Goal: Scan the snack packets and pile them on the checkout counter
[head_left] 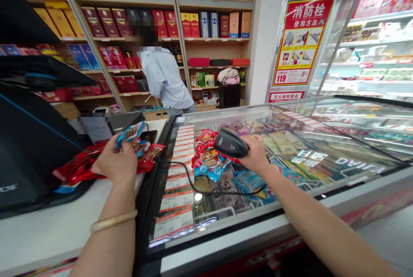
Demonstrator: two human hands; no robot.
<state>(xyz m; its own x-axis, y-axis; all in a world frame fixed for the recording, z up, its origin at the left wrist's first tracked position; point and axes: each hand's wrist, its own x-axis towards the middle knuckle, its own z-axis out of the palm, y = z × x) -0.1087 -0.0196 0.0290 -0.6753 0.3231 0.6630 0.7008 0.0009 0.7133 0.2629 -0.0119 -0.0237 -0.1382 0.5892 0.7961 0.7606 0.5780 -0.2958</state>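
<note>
My left hand [114,164] grips a small blue snack packet [129,133] above a heap of red snack packets [80,165] on the white counter [41,229]. My right hand [256,153] holds a black barcode scanner [230,143] over the glass lid of a chest freezer [322,156], with its head pointing left toward the packet. The scanner's black cable [200,189] trails across the glass. A second pile of red and blue packets [208,156] lies on the lid just left of the scanner.
A black register screen [29,139] stands at the left. A person in a light blue shirt [164,77] stands behind the counter before shelves of boxed goods [206,23]. A red fire-hydrant poster [301,40] hangs on the wall. A chilled display [371,40] is at right.
</note>
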